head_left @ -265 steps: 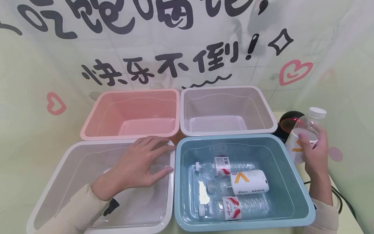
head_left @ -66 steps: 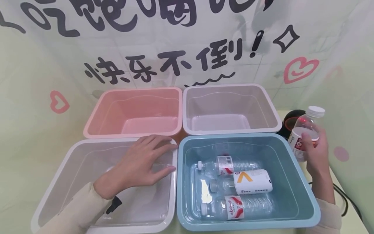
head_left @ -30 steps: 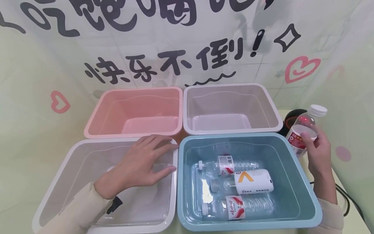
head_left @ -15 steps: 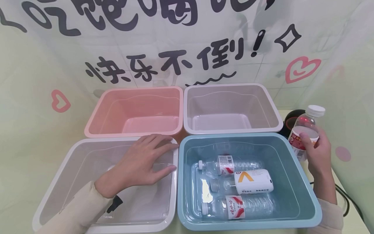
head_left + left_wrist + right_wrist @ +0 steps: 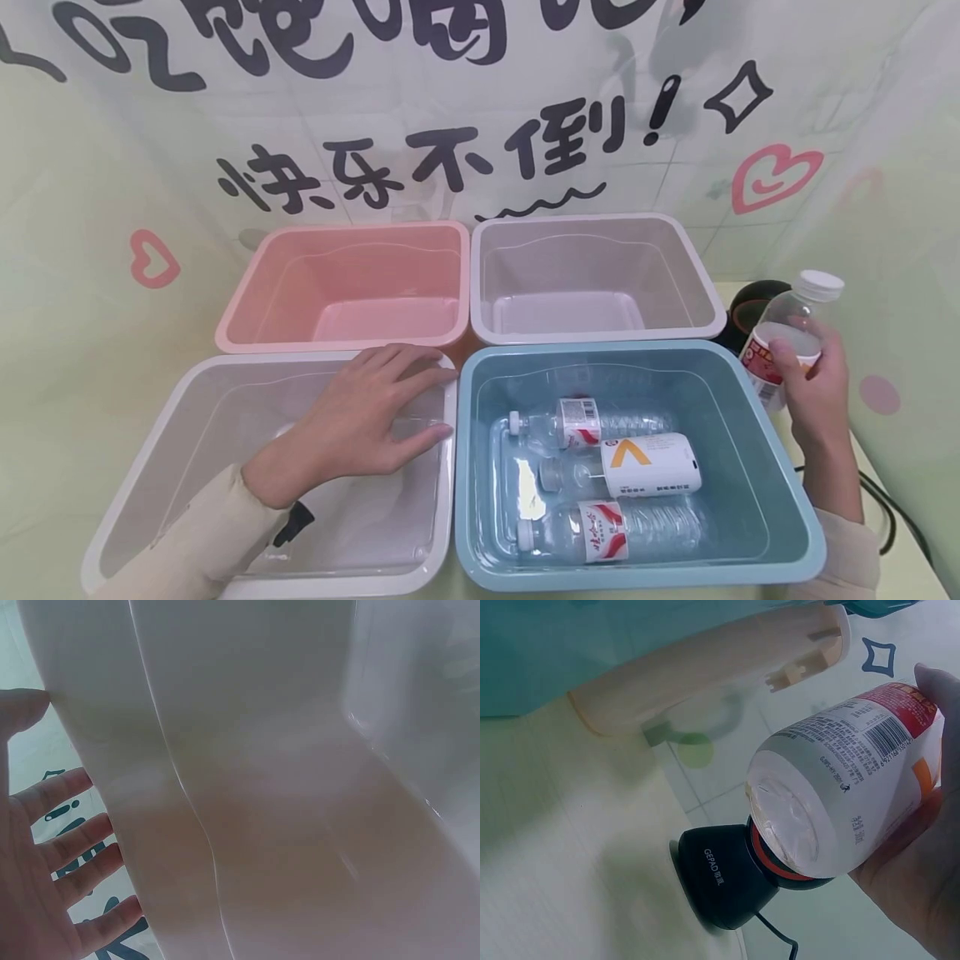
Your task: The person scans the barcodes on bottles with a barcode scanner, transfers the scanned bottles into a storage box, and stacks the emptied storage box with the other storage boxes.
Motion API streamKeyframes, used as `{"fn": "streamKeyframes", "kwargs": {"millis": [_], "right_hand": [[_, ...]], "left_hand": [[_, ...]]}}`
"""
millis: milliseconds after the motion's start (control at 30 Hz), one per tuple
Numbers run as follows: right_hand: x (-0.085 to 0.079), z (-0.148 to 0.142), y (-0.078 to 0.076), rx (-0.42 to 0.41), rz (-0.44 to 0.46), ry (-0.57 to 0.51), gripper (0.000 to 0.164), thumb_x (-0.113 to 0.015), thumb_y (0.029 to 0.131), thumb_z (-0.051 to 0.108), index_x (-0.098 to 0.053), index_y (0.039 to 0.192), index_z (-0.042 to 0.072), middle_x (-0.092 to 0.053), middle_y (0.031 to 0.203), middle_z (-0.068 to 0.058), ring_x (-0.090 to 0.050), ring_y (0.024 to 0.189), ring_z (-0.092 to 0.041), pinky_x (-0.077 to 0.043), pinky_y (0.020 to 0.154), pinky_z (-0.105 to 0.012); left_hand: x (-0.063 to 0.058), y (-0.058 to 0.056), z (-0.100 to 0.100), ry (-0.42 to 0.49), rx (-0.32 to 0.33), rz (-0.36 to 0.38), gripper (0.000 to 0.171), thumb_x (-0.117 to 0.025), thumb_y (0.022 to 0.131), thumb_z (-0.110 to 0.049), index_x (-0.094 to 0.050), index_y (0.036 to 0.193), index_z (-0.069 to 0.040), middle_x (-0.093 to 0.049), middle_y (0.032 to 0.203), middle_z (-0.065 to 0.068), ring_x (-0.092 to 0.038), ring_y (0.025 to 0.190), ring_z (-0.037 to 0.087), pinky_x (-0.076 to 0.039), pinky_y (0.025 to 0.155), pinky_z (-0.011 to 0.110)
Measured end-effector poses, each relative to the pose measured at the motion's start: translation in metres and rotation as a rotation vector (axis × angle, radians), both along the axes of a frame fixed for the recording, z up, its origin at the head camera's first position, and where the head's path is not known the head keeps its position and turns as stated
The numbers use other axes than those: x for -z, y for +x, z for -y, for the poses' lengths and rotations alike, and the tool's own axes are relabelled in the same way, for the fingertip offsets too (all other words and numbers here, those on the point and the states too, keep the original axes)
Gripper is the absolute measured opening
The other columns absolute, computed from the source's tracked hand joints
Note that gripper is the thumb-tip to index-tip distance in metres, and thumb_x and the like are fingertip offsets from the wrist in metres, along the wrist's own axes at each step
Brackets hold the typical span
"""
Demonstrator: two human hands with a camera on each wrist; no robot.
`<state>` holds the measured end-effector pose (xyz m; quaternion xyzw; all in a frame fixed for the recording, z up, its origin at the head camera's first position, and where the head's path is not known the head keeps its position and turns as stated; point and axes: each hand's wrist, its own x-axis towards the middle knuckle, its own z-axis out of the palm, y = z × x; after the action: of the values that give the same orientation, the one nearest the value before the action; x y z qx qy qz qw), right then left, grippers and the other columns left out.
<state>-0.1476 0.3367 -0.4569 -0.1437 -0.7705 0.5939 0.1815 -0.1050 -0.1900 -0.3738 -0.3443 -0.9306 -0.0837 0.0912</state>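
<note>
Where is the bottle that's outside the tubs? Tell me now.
In the head view, the bottle is on the right, held in the right hand beside the blue tub, partly hiding the black device.

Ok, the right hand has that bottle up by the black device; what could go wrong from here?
Two risks. The tilted bottle overlaps the black device in the right wrist view, so a small move might knock it; I can't tell whether they touch. Also, the right hand grips the bottle beside the blue bin, so a slip could drop it outside the bin rather than among the three bottles lying inside.
</note>
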Motion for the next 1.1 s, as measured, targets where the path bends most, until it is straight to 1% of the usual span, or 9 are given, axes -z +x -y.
{"fn": "streamKeyframes", "kwargs": {"millis": [267,567,667,800,900,1000,1033,1100], "right_hand": [[-0.0003,0.0005,0.0013,0.011,0.051,0.099,0.045,-0.060,0.103,0.027,-0.045,0.146,0.032,-0.049,0.125,0.020,-0.054,0.109,-0.003,-0.048,0.081,-0.006],[-0.0009,0.0018,0.0015,0.009,0.043,0.085,0.054,-0.059,0.103,0.029,-0.042,0.155,0.027,-0.051,0.127,0.018,-0.055,0.108,-0.005,-0.050,0.080,-0.006],[0.0000,0.0013,0.0011,0.004,0.025,0.042,0.055,-0.061,0.103,0.028,-0.043,0.155,0.026,-0.052,0.129,0.015,-0.055,0.109,-0.006,-0.050,0.080,-0.006],[0.0017,-0.0017,0.0007,-0.037,-0.031,-0.081,0.051,-0.059,0.104,0.025,-0.044,0.153,0.025,-0.051,0.129,0.012,-0.053,0.108,-0.009,-0.050,0.077,-0.007],[0.0020,-0.0027,0.0005,-0.090,-0.107,-0.203,0.047,-0.052,0.105,0.023,-0.045,0.151,0.024,-0.050,0.130,0.008,-0.053,0.106,-0.011,-0.050,0.075,-0.010],[0.0017,-0.0016,0.0007,-0.137,-0.184,-0.299,0.044,-0.047,0.104,0.022,-0.047,0.148,0.021,-0.050,0.130,0.003,-0.052,0.105,-0.013,-0.052,0.075,-0.012],[0.0012,-0.0006,0.0007,-0.140,-0.212,-0.327,0.044,-0.047,0.102,0.021,-0.049,0.147,0.020,-0.052,0.128,0.001,-0.053,0.104,-0.014,-0.052,0.074,-0.013],[0.0002,0.0004,0.0002,-0.156,-0.247,-0.343,0.048,-0.046,0.100,0.019,-0.050,0.147,0.017,-0.055,0.129,-0.002,-0.054,0.105,-0.016,-0.052,0.076,-0.015]], "left_hand": [[0.0002,-0.0012,-0.0004,0.005,0.013,-0.013,0.059,-0.066,0.093,-0.063,-0.069,0.138,-0.027,-0.061,0.146,-0.001,-0.054,0.140,0.025,-0.045,0.120,0.053],[0.0001,-0.0008,-0.0006,0.001,0.006,-0.001,0.058,-0.067,0.092,-0.062,-0.069,0.138,-0.026,-0.061,0.146,-0.001,-0.055,0.139,0.025,-0.046,0.119,0.054],[-0.0002,-0.0006,-0.0005,0.000,0.003,0.002,0.058,-0.067,0.092,-0.062,-0.069,0.138,-0.026,-0.061,0.146,-0.001,-0.055,0.139,0.025,-0.046,0.120,0.054],[-0.0003,-0.0004,-0.0005,0.002,0.000,0.006,0.058,-0.068,0.092,-0.062,-0.069,0.138,-0.027,-0.061,0.147,-0.001,-0.054,0.140,0.025,-0.045,0.120,0.055],[-0.0001,-0.0004,-0.0004,-0.003,-0.002,0.006,0.059,-0.067,0.092,-0.063,-0.068,0.139,-0.027,-0.060,0.147,-0.001,-0.054,0.140,0.025,-0.045,0.121,0.055],[0.0000,-0.0006,-0.0002,-0.007,-0.004,0.007,0.059,-0.067,0.092,-0.063,-0.068,0.139,-0.027,-0.060,0.147,-0.001,-0.054,0.141,0.026,-0.045,0.121,0.055],[0.0000,-0.0006,-0.0002,-0.007,-0.004,0.007,0.059,-0.067,0.092,-0.064,-0.068,0.139,-0.027,-0.060,0.148,-0.001,-0.054,0.141,0.025,-0.045,0.121,0.055],[0.0000,-0.0008,-0.0001,-0.007,-0.003,0.008,0.059,-0.066,0.092,-0.064,-0.068,0.139,-0.027,-0.060,0.148,-0.001,-0.054,0.141,0.025,-0.044,0.121,0.055]]}}
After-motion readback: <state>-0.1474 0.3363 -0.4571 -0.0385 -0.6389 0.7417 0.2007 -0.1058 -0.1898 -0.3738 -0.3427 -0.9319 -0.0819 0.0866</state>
